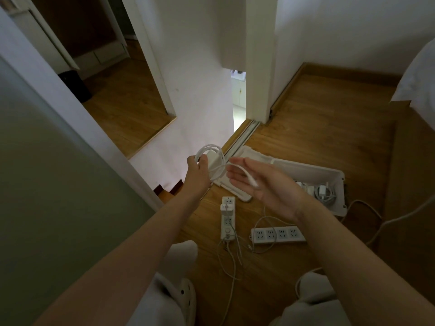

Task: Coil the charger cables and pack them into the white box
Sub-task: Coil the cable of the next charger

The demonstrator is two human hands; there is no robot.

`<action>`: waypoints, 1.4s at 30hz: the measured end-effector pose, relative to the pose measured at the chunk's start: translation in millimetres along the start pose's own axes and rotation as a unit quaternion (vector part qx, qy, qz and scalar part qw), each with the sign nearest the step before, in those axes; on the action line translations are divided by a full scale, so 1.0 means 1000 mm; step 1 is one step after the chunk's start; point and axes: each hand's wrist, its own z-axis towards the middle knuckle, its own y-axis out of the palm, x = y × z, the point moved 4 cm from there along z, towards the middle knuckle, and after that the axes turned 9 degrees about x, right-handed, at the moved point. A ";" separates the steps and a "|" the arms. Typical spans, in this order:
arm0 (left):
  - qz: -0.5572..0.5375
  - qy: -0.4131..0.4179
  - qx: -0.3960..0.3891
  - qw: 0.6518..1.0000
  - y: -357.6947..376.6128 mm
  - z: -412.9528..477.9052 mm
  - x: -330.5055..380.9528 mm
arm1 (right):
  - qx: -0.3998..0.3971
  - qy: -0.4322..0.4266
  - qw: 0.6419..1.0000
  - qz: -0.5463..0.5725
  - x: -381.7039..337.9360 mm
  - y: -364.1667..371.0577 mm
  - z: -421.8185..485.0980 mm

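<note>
Nearest, two power strips, an upright one (227, 222) and a flat one (277, 235), lie on the wooden floor (329, 142) among loose cords. Above them, the right hand (263, 184) is held open, fingers (237, 182) spread, the white cable's end (249, 178) draped across the palm. The left hand (197, 170) is closed around the cable's loops (209, 150). Beyond, the white box (334, 182) stands open, chargers (324, 192) seen inside.

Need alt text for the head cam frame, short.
A person's left hand grips a looped white charger cable while its free end lies across the open right hand, above a wooden floor. Below sit an open white box holding coiled chargers, two power strips and loose cables.
</note>
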 end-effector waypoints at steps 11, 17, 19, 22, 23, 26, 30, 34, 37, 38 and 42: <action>-0.048 -0.047 -0.020 0.998 0.008 -0.008 0.001 | 0.156 -0.177 0.961 -0.145 -0.001 -0.008 0.004; -0.131 -0.062 -0.051 0.988 0.017 -0.008 0.005 | 0.153 -0.099 0.980 -0.082 0.010 -0.001 0.007; -0.183 -0.072 -0.075 0.978 0.020 -0.009 0.008 | 0.225 -0.074 0.967 -0.090 0.014 -0.008 0.009; -0.229 -0.078 -0.094 0.966 0.025 -0.013 0.010 | 0.288 -0.039 0.950 -0.117 0.017 -0.019 0.012; -0.229 -0.078 -0.098 0.965 0.026 -0.013 0.010 | 0.293 -0.032 0.946 -0.134 0.019 -0.020 0.013; -0.211 -0.069 -0.105 0.969 0.029 -0.015 0.010 | 0.293 -0.017 0.939 -0.182 0.021 -0.023 0.015; -0.203 -0.048 -0.108 0.972 0.030 -0.014 0.009 | 0.304 -0.023 0.929 -0.210 0.019 -0.026 0.017; -0.215 -0.051 -0.116 0.968 0.033 -0.016 0.008 | 0.301 -0.027 0.923 -0.240 0.020 -0.029 0.018; -0.214 -0.037 -0.129 0.968 0.033 -0.015 0.009 | 0.289 -0.044 0.925 -0.243 0.018 -0.028 0.016; -0.203 -0.031 -0.142 0.968 0.033 -0.015 0.011 | 0.282 -0.049 0.926 -0.245 0.017 -0.027 0.015; -0.118 -0.010 -0.212 0.970 0.038 -0.023 0.009 | 0.260 -0.082 0.923 -0.272 0.017 -0.026 0.013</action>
